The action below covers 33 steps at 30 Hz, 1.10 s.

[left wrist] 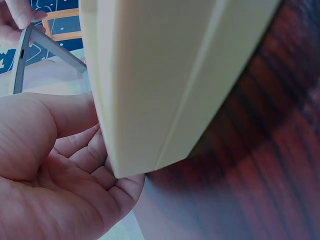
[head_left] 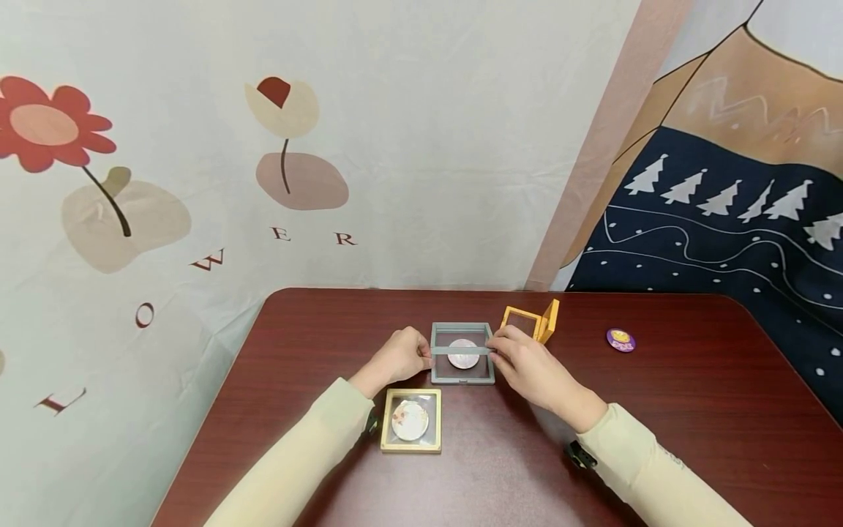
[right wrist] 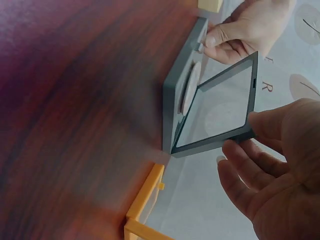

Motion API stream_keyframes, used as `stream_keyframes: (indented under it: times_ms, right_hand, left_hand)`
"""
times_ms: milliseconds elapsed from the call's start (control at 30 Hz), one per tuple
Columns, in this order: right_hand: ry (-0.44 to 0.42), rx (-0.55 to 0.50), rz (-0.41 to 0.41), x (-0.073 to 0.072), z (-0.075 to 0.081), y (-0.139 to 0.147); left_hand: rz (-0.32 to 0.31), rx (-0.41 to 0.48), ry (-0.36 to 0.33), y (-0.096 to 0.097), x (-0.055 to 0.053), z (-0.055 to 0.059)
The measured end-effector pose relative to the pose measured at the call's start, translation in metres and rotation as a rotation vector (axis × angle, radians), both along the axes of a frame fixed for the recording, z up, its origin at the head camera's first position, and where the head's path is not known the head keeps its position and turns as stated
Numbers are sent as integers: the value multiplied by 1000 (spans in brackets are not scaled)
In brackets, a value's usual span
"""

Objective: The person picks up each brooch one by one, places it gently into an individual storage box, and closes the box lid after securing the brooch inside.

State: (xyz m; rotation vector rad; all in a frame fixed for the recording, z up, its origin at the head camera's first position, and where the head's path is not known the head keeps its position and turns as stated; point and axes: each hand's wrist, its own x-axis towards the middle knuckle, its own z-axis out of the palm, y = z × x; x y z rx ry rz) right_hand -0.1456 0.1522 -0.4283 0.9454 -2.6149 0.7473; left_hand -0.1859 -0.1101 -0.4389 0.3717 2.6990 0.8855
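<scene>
A grey floating display frame [head_left: 463, 383] with clear film panels stands partly opened at its hinge on the table. A round, light-coloured coin-like disc [head_left: 464, 354] lies on its lower half. My right hand [head_left: 530, 369] pinches the edge of the raised half [right wrist: 239, 134] between thumb and fingers. At the other side my left hand [head_left: 400, 356] grips the lower half's edge with thumb and curled fingers. In the left wrist view, a cream-gold frame [left wrist: 160, 85] hides the left fingertips. That gold frame, closed around a pale disc [head_left: 410, 421], lies flat nearer me.
Behind my right hand a small orange-yellow frame [head_left: 549, 322] stands unfolded. Farther right lies a round purple badge [head_left: 620, 340] with a yellow picture. The dark red table [head_left: 691, 424] ends at a fabric-covered wall [head_left: 421, 146].
</scene>
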Motion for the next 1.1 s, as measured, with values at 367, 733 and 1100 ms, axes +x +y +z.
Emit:
stream_keyframes:
  times_ms: [367,733,1100]
  right_hand:
    - [4,78,67,6,-14,0]
    - [8,110,88,8,-20,1]
    - [-58,121,92,8,-19,0]
  left_hand:
    - [-12,-16,11,0,-1,0]
    - [-7,0,31,-1,1,0]
    - [4,-29,-10,-3,7,3]
